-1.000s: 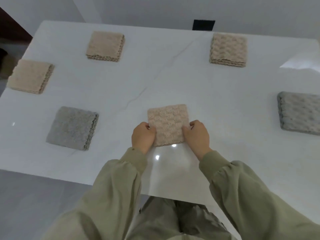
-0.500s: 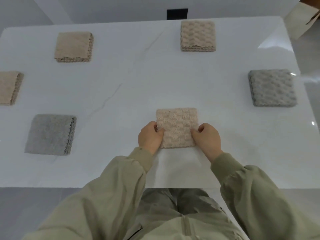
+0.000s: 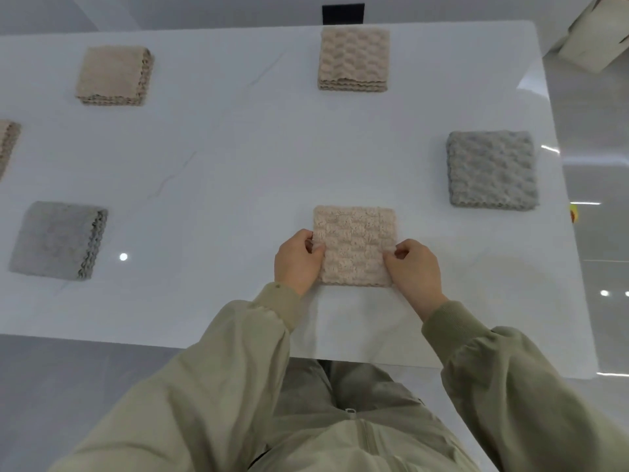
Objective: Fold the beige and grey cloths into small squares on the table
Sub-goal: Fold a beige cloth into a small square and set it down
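Note:
A small folded beige cloth (image 3: 355, 245) lies flat on the white table (image 3: 238, 158) near its front edge. My left hand (image 3: 296, 262) pinches the cloth's left edge, and my right hand (image 3: 413, 269) pinches its right edge. Other folded squares sit around it: a grey cloth (image 3: 58, 240) at the left, another grey cloth (image 3: 492, 170) at the right, a beige cloth (image 3: 114, 76) at the back left and a beige cloth (image 3: 354, 59) at the back middle. One more beige cloth (image 3: 6, 146) is cut off by the left frame edge.
The table's front edge runs just below my hands and its right edge lies past the right grey cloth. A pale box (image 3: 592, 35) stands on the floor beyond the back right corner. A dark wall plate (image 3: 343, 13) sits behind the table.
My view has swung to the right, so the cloths on the left slid toward the frame edge. Both hands stay on the sides of the beige cloth, which has barely moved on the table.

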`<move>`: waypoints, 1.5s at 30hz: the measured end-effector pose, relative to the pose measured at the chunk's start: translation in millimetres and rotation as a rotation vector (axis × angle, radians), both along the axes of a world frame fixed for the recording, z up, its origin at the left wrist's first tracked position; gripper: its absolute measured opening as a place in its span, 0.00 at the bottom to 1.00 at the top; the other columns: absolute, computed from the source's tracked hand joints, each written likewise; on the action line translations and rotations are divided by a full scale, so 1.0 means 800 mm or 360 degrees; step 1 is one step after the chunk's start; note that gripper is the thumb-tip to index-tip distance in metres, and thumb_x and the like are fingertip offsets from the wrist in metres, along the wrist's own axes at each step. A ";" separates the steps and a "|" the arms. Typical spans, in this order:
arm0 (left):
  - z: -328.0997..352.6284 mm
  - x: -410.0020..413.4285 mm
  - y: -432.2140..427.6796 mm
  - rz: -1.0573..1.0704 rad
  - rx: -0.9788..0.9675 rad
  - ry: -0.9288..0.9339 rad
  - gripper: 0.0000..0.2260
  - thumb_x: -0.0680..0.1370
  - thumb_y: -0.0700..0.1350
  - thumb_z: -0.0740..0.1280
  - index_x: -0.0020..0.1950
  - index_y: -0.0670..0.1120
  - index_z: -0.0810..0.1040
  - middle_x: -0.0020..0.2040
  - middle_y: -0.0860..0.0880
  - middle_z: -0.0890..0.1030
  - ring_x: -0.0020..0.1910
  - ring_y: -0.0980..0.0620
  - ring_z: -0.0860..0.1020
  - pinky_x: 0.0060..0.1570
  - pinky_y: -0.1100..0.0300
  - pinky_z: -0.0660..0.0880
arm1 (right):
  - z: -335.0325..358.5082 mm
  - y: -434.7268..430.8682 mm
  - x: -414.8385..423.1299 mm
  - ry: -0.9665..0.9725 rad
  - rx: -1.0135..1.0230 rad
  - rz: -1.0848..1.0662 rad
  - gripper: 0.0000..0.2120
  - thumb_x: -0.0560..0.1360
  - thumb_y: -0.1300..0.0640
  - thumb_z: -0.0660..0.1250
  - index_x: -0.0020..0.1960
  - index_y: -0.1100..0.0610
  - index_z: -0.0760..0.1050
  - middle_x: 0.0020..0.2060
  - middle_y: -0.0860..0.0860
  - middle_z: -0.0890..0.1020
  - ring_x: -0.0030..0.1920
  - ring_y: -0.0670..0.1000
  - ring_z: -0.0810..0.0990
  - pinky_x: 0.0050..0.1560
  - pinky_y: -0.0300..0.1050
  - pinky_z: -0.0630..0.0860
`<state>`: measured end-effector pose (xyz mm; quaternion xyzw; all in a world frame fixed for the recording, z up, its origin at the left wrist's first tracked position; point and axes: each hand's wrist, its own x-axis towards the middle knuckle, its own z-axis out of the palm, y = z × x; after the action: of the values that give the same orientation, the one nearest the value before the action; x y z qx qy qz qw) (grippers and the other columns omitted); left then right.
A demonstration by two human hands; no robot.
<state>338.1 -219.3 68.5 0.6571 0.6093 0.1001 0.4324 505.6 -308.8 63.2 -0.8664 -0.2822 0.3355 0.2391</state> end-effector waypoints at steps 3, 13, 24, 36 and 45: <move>-0.002 0.000 -0.002 0.0073 0.0006 -0.0034 0.06 0.77 0.44 0.66 0.52 0.46 0.77 0.44 0.51 0.79 0.44 0.51 0.77 0.52 0.52 0.76 | -0.001 0.001 0.006 -0.0064 0.0067 0.0060 0.06 0.74 0.56 0.65 0.48 0.58 0.75 0.44 0.52 0.76 0.46 0.52 0.75 0.46 0.43 0.70; 0.000 0.035 0.020 0.0312 -0.0264 -0.0840 0.19 0.84 0.45 0.53 0.75 0.46 0.62 0.73 0.54 0.65 0.72 0.60 0.62 0.67 0.71 0.58 | -0.014 0.027 -0.010 0.0622 0.0818 -0.0152 0.30 0.74 0.53 0.57 0.75 0.57 0.58 0.69 0.41 0.64 0.68 0.35 0.62 0.68 0.28 0.59; -0.021 0.029 0.011 0.0426 -0.0044 -0.0835 0.19 0.83 0.41 0.53 0.74 0.45 0.63 0.73 0.52 0.65 0.72 0.60 0.62 0.72 0.62 0.58 | -0.023 0.027 -0.016 0.0521 0.0892 -0.0336 0.28 0.74 0.55 0.56 0.73 0.61 0.61 0.71 0.48 0.64 0.71 0.43 0.63 0.71 0.33 0.60; -0.024 0.017 0.003 0.0353 -0.0034 -0.0755 0.18 0.83 0.43 0.56 0.74 0.47 0.65 0.72 0.53 0.68 0.71 0.58 0.65 0.72 0.57 0.62 | -0.010 0.028 -0.017 -0.0101 0.0624 0.0319 0.30 0.74 0.52 0.58 0.75 0.56 0.58 0.76 0.52 0.56 0.75 0.48 0.53 0.76 0.49 0.50; -0.028 0.013 -0.021 0.0840 0.0241 -0.0639 0.17 0.82 0.43 0.55 0.72 0.47 0.68 0.70 0.52 0.70 0.70 0.56 0.67 0.70 0.60 0.62 | -0.025 0.059 0.006 -0.1034 0.0219 0.1840 0.32 0.76 0.40 0.47 0.76 0.55 0.56 0.76 0.55 0.57 0.76 0.58 0.52 0.72 0.61 0.42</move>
<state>348.4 -235.9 46.3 0.4741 0.6520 0.3810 0.4528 510.5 -261.9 43.5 -0.6156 -0.7797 0.1127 -0.0218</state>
